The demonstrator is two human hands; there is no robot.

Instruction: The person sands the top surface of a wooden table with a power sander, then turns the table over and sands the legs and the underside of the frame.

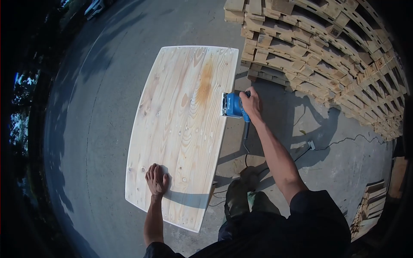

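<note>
A large pale wooden tabletop (172,116) with knots and a brownish-orange patch lies in front of me. My right hand (251,103) is closed round the handle of a blue electric sander (233,105). The sander is at the right edge of the tabletop, turned so its flat pad faces the wood, partly overlapping the edge. A dark cord runs down from its handle. My left hand (157,179) rests palm down on the near left part of the tabletop, its fingers stretched forward and holding nothing.
Tall stacks of wooden pallets (301,51) stand at the upper right. A cable with a pale connector (311,145) crosses the concrete ground beside my legs. More wooden slats (370,206) lie at the lower right. A vehicle (94,8) is far off at the upper left.
</note>
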